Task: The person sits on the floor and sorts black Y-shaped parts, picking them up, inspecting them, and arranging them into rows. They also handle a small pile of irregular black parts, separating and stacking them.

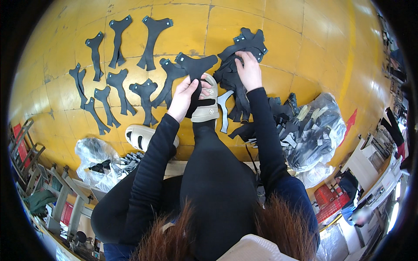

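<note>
My left hand (187, 93) is closed on a black Y-shaped fabric piece (197, 65), its forked end pointing away from me. The piece hangs over the beige clog (205, 114) on my foot. To the right, my right hand (249, 71) bends its fingers onto a heaped pile of similar black pieces (230, 74), with thumb and fingertips close together at a piece there. Small pale labels mark the forked ends of several pieces. A light grey Y-shaped piece (224, 108) lies between the clog and the pile.
Several black Y-shaped pieces (152, 39) lie spread in rows on the yellow floor (187, 26) at left. Clear plastic bags stand left (91, 152) and right (324, 117), the right one stuffed with fabric. Another beige clog (139, 135) is near my left arm. A red crate (332, 206) sits at lower right.
</note>
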`<state>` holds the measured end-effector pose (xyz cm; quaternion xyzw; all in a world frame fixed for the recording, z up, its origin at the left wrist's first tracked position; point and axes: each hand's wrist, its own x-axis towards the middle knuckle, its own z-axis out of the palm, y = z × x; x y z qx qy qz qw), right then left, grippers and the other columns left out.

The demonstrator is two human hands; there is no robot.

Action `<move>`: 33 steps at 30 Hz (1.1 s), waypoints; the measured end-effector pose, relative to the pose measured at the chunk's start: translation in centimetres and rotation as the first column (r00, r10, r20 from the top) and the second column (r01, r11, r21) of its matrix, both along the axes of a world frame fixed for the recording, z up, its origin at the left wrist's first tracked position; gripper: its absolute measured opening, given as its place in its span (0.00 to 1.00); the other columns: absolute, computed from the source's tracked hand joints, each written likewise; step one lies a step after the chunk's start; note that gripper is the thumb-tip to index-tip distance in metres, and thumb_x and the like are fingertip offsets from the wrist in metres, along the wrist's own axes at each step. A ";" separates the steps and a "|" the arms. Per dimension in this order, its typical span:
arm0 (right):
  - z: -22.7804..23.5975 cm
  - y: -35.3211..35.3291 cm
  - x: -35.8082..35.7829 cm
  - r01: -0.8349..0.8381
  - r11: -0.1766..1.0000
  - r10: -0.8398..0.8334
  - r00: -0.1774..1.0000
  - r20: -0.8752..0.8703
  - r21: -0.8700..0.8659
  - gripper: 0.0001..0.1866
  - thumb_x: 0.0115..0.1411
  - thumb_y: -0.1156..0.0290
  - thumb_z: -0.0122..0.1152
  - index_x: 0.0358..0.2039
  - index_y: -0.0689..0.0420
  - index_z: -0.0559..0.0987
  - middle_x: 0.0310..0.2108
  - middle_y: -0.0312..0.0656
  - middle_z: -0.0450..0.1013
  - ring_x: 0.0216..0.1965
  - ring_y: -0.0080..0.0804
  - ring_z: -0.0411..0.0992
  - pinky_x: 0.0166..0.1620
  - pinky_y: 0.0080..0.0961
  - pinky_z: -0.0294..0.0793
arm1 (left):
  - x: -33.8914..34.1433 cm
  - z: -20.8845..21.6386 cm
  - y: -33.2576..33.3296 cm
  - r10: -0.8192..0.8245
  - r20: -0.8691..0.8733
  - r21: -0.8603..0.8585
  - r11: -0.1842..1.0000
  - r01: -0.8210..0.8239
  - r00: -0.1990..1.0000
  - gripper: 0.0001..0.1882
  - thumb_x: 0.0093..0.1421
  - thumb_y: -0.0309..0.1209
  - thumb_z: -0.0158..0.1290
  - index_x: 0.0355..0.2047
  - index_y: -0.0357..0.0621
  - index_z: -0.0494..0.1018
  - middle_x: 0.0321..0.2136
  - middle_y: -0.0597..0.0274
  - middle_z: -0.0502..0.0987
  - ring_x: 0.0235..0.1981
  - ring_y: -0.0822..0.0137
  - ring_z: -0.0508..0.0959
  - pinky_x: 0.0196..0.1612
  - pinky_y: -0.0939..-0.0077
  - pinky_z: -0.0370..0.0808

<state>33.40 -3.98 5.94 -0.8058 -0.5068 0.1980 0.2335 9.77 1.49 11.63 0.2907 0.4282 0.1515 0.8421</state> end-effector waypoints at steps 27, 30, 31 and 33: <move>-1.2 -11.5 -10.4 -0.037 0.989 0.013 0.987 -0.162 -0.142 0.25 0.49 0.80 0.57 0.51 0.57 0.70 0.48 0.46 0.68 0.47 0.46 0.69 0.50 0.39 0.69 | -1.2 -1.2 -0.2 -0.001 -0.135 -0.047 0.999 -0.006 0.991 0.11 0.67 0.30 0.45 0.46 0.41 0.70 0.37 0.65 0.76 0.35 0.75 0.75 0.39 0.81 0.72; -1.4 -11.4 -9.7 0.004 0.995 -0.020 0.985 -0.172 -0.096 0.13 0.51 0.79 0.56 0.40 0.59 0.74 0.41 0.45 0.71 0.41 0.46 0.71 0.44 0.37 0.72 | -1.3 -1.2 -0.1 0.001 -0.127 -0.040 0.999 -0.006 0.992 0.10 0.67 0.29 0.45 0.47 0.41 0.69 0.37 0.64 0.76 0.35 0.75 0.75 0.40 0.82 0.72; -1.5 -11.5 -9.3 0.029 0.993 -0.055 0.974 -0.221 -0.117 0.12 0.51 0.79 0.56 0.38 0.60 0.74 0.39 0.45 0.71 0.40 0.47 0.72 0.43 0.36 0.73 | -1.3 -1.2 0.0 0.002 -0.125 -0.035 0.999 -0.006 0.992 0.10 0.67 0.29 0.45 0.47 0.41 0.69 0.37 0.64 0.76 0.35 0.75 0.75 0.40 0.82 0.72; -1.6 -11.3 -9.1 0.114 0.989 -0.136 0.944 -0.300 -0.089 0.05 0.55 0.79 0.56 0.34 0.61 0.73 0.33 0.42 0.73 0.33 0.40 0.74 0.36 0.31 0.74 | -1.3 -1.4 0.0 0.011 -0.109 -0.021 1.000 -0.014 0.994 0.11 0.66 0.29 0.46 0.47 0.42 0.70 0.37 0.64 0.76 0.35 0.75 0.75 0.40 0.82 0.71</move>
